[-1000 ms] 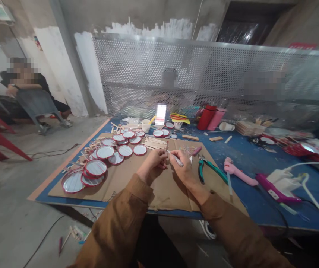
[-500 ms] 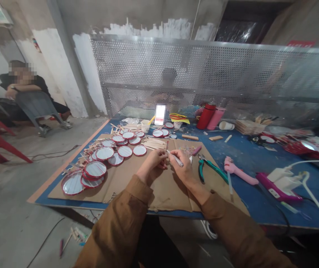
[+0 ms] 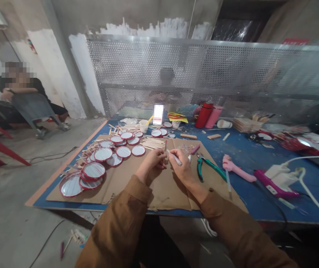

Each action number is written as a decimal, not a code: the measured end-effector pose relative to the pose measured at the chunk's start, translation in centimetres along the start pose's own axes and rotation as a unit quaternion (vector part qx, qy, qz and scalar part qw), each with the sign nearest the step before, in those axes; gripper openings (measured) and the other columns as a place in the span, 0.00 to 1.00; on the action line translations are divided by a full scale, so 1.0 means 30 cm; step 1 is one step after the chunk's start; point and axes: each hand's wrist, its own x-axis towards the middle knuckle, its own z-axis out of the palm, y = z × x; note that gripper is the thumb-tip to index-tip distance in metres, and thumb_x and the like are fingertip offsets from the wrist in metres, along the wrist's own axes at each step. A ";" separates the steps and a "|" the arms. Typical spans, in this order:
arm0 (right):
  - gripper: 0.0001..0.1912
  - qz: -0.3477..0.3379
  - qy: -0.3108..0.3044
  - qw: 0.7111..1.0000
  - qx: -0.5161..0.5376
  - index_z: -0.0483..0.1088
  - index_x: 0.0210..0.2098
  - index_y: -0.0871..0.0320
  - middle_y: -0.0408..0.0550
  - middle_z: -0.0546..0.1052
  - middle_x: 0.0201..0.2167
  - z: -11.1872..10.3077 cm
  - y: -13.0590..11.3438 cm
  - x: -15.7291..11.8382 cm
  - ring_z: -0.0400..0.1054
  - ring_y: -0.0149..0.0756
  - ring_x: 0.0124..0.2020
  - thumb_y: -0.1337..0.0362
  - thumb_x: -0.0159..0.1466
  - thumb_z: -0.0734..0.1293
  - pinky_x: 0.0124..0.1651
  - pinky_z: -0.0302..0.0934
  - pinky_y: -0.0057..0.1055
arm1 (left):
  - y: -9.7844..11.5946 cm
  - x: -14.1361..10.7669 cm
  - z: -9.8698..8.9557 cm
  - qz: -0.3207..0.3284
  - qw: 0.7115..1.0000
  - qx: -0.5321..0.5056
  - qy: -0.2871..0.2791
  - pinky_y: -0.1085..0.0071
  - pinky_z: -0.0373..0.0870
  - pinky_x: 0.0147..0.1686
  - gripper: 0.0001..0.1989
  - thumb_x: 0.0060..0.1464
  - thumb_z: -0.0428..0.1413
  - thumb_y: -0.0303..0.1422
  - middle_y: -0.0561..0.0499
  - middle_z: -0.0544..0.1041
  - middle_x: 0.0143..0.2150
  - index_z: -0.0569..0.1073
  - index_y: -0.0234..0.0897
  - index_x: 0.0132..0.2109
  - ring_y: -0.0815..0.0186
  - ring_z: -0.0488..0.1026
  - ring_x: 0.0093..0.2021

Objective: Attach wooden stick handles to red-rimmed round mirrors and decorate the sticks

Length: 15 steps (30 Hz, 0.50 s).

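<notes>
Over the brown cardboard (image 3: 128,182), my left hand (image 3: 154,163) is closed, its fingertips pinching a thin stick (image 3: 165,144) that points upward. Closed around a slim white pen-like tool (image 3: 175,159) is my right hand (image 3: 183,169); the tool's tip is close to the left fingers, and I cannot tell whether it touches the stick. Just beyond the hands lies a pile of flat wooden sticks (image 3: 152,143). Several round, red-rimmed discs (image 3: 103,153) with shiny pale faces overlap on the left. Green-handled pliers (image 3: 214,169) rest right of my right hand.
A pink glue gun (image 3: 239,170) and a purple power strip (image 3: 272,186) with white plugs lie on the blue table (image 3: 249,156). Red and pink bottles (image 3: 204,115), paper cups and a lit phone (image 3: 157,113) stand behind. A person sits on a grey chair (image 3: 31,106) at left.
The view has shifted slightly, so the table things appear a little further left. Both hands keep nearly the same grip and position.
</notes>
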 end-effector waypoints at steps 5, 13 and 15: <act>0.07 0.001 0.005 1.000 0.005 0.67 0.34 0.54 0.45 0.75 0.30 -0.007 -0.008 0.001 0.69 0.36 0.32 0.59 0.63 0.62 0.37 0.63 0.31 | 0.021 -0.014 0.002 -0.012 1.000 0.004 -0.004 0.78 0.70 0.21 0.04 0.58 0.54 0.29 0.56 0.68 0.17 0.68 0.33 0.35 0.72 0.70 0.16; 0.09 0.011 -0.043 0.999 0.017 0.68 0.34 0.55 0.46 0.76 0.31 0.003 0.007 -0.004 0.70 0.37 0.32 0.58 0.63 0.61 0.37 0.63 0.32 | 0.004 0.002 -0.004 -0.004 1.000 -0.003 -0.009 0.76 0.71 0.21 0.04 0.57 0.54 0.29 0.55 0.69 0.18 0.68 0.32 0.34 0.71 0.70 0.16; 0.09 0.021 -0.044 0.999 0.021 0.68 0.34 0.55 0.46 0.76 0.29 0.003 0.008 -0.004 0.70 0.37 0.31 0.57 0.63 0.61 0.36 0.63 0.31 | 0.000 0.005 -0.007 -0.001 1.000 -0.002 -0.012 0.76 0.71 0.21 0.05 0.57 0.55 0.30 0.55 0.69 0.18 0.69 0.32 0.34 0.72 0.70 0.16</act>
